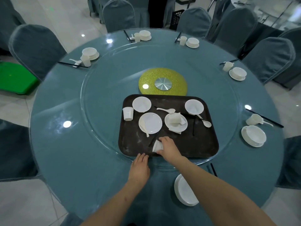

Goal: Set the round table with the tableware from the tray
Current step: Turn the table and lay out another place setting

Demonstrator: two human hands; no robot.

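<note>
I count 5 places set along the round table (68,144). Right hand (168,146) grips a tipped cup (157,146) low on the tray (203,144); left hand (140,167) rests flat beside. Plenty left.

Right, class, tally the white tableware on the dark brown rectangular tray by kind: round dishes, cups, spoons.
Round white dishes: 4
White cups: 3, one gripped by the right hand
White spoons: 3
Total: 10
</note>
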